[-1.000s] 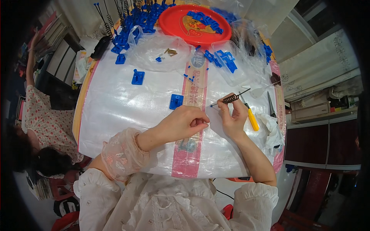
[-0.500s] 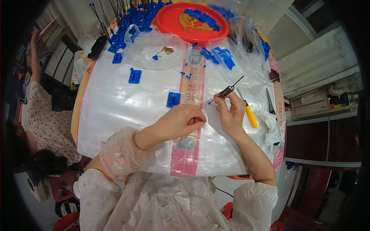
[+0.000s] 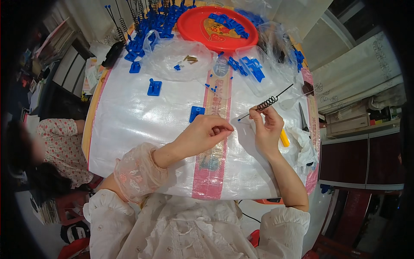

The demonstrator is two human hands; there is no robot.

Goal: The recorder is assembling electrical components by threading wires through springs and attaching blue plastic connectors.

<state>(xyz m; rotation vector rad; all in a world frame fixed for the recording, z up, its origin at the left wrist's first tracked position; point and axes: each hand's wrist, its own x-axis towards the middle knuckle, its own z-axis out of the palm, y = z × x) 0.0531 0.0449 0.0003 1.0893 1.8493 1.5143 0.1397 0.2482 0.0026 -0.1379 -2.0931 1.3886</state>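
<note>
My right hand (image 3: 268, 129) pinches a black coil spring on a thin rod (image 3: 268, 102). The rod slants up to the right, and a small blue tip (image 3: 239, 119) caps its lower left end. Left of it, apart from the rod, my left hand (image 3: 209, 134) is closed with thumb and forefinger together; whatever they may hold is too small to make out. Just beyond the left hand lies a square blue plastic base (image 3: 197, 113). Another blue base (image 3: 154, 87) rests farther off to the left. The yellow handle (image 3: 284, 139) of a tool shows partly behind my right wrist.
A red tray (image 3: 185, 28) with blue parts stands at the back. Left of it crowd several blue bases with springs (image 3: 166, 23). Clear plastic bags (image 3: 164, 60) hold screws and small pieces. Scissors (image 3: 303, 116) and crumpled tissue (image 3: 306, 149) lie right. Another person (image 3: 60, 151) is at left.
My right hand has shifted right, and the spring's rod now reaches farther up right. It covers more of the yellow-handled tool. The other person's raised arm has come down.
</note>
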